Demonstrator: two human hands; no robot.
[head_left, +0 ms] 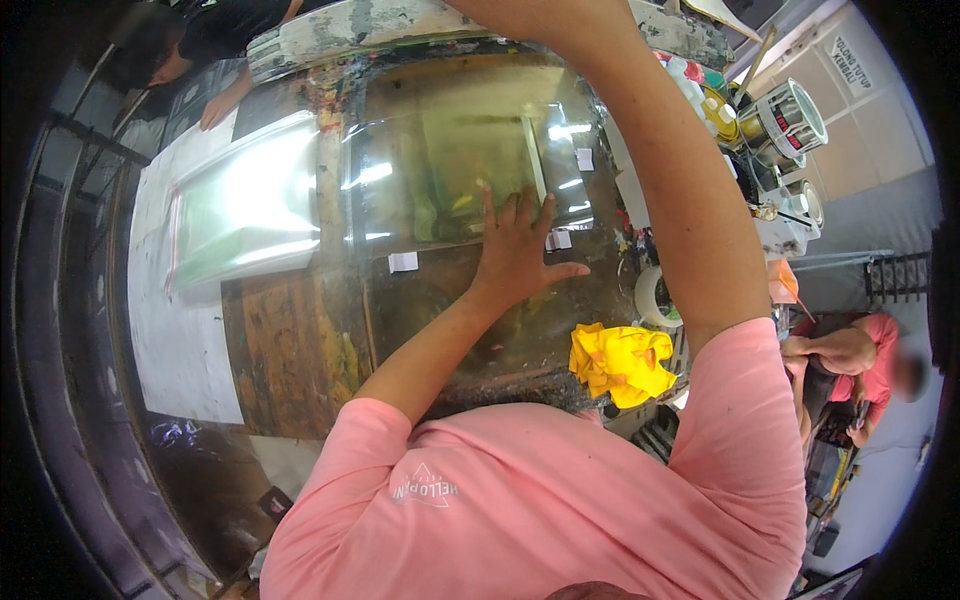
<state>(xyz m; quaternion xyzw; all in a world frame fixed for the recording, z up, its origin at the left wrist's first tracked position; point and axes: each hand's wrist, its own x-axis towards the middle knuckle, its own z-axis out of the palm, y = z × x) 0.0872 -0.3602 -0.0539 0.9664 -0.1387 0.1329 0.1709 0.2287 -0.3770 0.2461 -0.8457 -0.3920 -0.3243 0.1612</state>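
My left hand (515, 245) lies with fingers spread on a clear plastic sheet (400, 200), holding nothing. The sheet rests on a glass-topped work table (460, 320). Small white paper tabs (403, 262) sit around its edges, one of them (558, 240) beside my thumb. My right arm stretches to the far edge, where my right hand (515, 15) is cut off by the top of the picture. It is nearest a paint-smeared beam (340, 38); its fingers are out of sight. A crumpled yellow cloth (622, 362) lies at the table's near right.
At the left, shiny clear sheets (245, 195) lie on white paper (180, 350). A co-worker's hand (222, 105) touches that area. Paint cans (785, 120) and a tape roll (655, 297) stand at the right. Another person (850, 360) sits farther right.
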